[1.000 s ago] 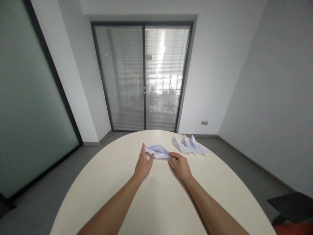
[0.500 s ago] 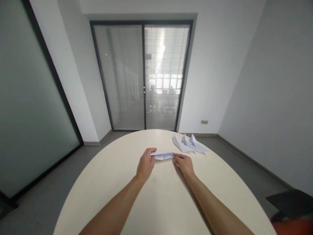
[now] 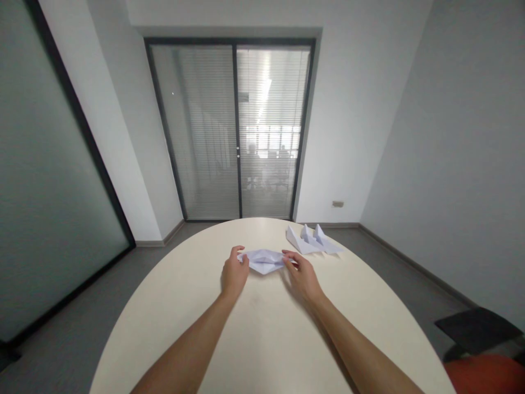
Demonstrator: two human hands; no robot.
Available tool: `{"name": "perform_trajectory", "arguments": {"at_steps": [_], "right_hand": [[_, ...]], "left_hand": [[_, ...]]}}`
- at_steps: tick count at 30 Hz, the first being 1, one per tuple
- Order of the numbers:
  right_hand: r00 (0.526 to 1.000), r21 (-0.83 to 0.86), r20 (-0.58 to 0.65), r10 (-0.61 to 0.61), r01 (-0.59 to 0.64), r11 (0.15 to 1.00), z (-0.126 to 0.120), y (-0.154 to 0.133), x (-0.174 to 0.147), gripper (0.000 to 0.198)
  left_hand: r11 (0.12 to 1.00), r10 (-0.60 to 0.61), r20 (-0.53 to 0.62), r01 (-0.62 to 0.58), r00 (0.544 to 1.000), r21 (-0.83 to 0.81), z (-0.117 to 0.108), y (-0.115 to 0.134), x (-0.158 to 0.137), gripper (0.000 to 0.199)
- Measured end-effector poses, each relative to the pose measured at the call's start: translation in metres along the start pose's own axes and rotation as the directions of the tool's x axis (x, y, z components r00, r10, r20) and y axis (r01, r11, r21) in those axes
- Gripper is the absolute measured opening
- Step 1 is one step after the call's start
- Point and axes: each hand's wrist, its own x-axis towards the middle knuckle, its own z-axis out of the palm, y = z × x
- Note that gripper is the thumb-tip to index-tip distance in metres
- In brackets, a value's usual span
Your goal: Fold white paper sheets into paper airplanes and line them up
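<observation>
A white folded paper boat (image 3: 263, 262) is held level between my two hands, just above the pale table. My left hand (image 3: 235, 272) pinches its left tip, thumb in front and fingers behind. At the other end, my right hand (image 3: 302, 275) grips the right tip between thumb and fingers. The boat's sides are spread, showing a long crease and a hollow along its middle. Several finished-looking white paper boats (image 3: 314, 241) sit close together beyond my right hand, with pointed peaks standing up.
The round cream table (image 3: 254, 339) fills the foreground. A chair with a black back (image 3: 478, 330) and red seat (image 3: 488, 375) stands at the lower right. Behind the table are a glass door with blinds (image 3: 197, 137) and a white wall (image 3: 353, 120).
The paper boat has opened out from a narrow strip into a wider shape, its front side bulging toward me. My left hand has shifted left; the view has turned slightly right.
</observation>
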Motion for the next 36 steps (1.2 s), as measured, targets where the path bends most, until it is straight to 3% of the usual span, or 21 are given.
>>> {"name": "perform_trajectory", "arguments": {"at_steps": [2, 4, 8, 11, 15, 19, 27, 32, 36], "right_hand": [[1.000, 0.069, -0.007, -0.029, 0.029, 0.997, -0.001, -0.007, 0.000, 0.030], [0.998, 0.109, -0.037, -0.042, 0.045, 0.993, -0.003, -0.013, 0.000, 0.030], [0.993, 0.178, -0.114, -0.037, 0.057, 0.982, -0.007, -0.025, -0.002, 0.031], [0.989, 0.231, -0.138, -0.049, 0.081, 0.970, -0.009, -0.034, -0.004, 0.029], [0.991, 0.291, -0.118, -0.065, 0.097, 0.952, -0.009, -0.043, -0.008, 0.026], [0.988, 0.264, -0.087, -0.126, 0.144, 0.954, -0.006, -0.044, -0.009, 0.023], [0.983, 0.185, -0.118, -0.142, 0.162, 0.969, -0.001, -0.032, -0.009, 0.034], [0.985, -0.080, 0.058, -0.161, 0.166, 0.983, -0.013, -0.029, -0.013, 0.015], [0.990, -0.277, 0.138, -0.040, 0.077, 0.958, -0.019, -0.028, -0.013, 0.036]], "left_hand": [[0.999, 0.038, 0.000, -0.038, 0.999, 0.003, -0.001, -0.001, 0.000, 0.029], [0.983, 0.185, -0.009, -0.185, 0.983, 0.019, -0.002, 0.000, -0.001, 0.036], [0.880, 0.449, 0.099, -0.459, 0.888, 0.124, 0.000, 0.009, -0.011, 0.038], [0.828, 0.519, 0.211, -0.548, 0.828, 0.117, 0.000, 0.021, -0.020, 0.032], [0.801, 0.548, 0.261, -0.588, 0.795, 0.111, -0.004, 0.040, -0.030, 0.029], [0.824, 0.505, 0.286, -0.553, 0.814, 0.121, -0.007, 0.054, -0.034, 0.015], [0.942, 0.259, 0.288, -0.306, 0.922, 0.134, -0.009, 0.064, -0.029, 0.019], [0.960, 0.154, 0.280, -0.210, 0.948, 0.183, -0.012, 0.066, -0.026, 0.015], [0.929, 0.181, 0.301, -0.263, 0.936, 0.260, -0.012, 0.068, -0.026, 0.018]]}}
